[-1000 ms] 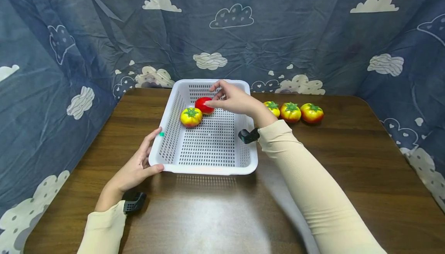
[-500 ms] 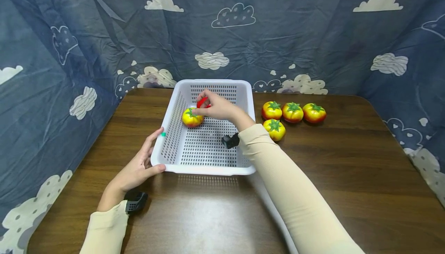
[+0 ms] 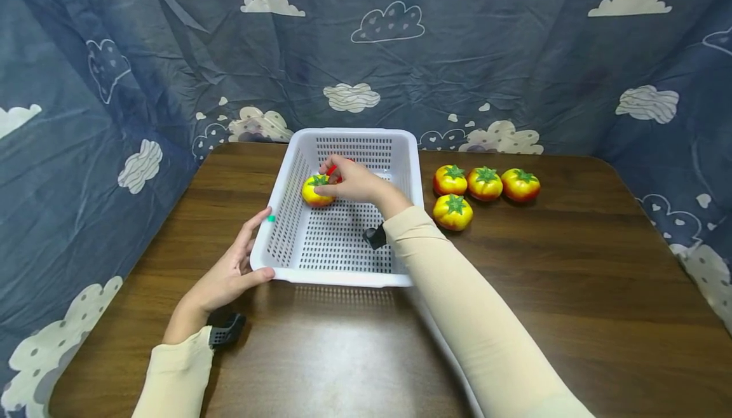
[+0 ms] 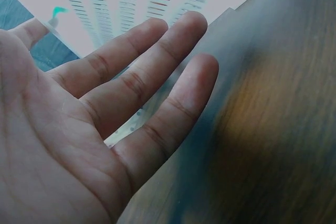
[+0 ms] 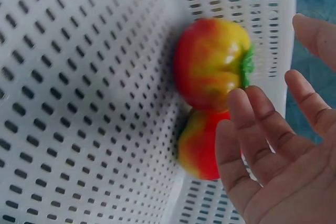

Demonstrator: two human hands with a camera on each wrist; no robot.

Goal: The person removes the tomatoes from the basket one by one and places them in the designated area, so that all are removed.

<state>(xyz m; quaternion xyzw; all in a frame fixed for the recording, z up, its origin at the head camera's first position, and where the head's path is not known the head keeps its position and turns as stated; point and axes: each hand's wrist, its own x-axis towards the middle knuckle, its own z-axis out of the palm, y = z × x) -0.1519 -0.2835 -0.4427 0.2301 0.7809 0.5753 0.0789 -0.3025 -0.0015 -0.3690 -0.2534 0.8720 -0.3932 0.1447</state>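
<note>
A white perforated plastic basket [image 3: 343, 276] stands on the wooden table. Inside, near its left wall, lies a yellow-and-red tomato [image 3: 314, 198] with a green leafy top. A redder tomato [image 5: 202, 148] lies against it, partly covered by my right hand in the head view. That right hand [image 3: 356, 182] hovers over the two, thumb and fingers apart beside the yellow-red tomato, holding neither. At the basket's front left corner, my left hand [image 3: 229, 275] touches the rim with thumb and index finger. Its other fingers [image 4: 139, 85] stretch out loosely along the outside.
Right of the basket, three tomatoes [image 3: 485, 183] sit in a row, with another tomato [image 3: 453, 213] in front of them. A blue cloud-patterned cloth [image 3: 389, 62] hangs behind the table [image 3: 572, 278]. A green mark [image 3: 271, 218] is on the basket's left rim.
My right hand has moved left and slightly nearer, from the red tomato to above the yellow-red one. The front tomato outside, first hidden by my arm, now shows. My left hand stays put.
</note>
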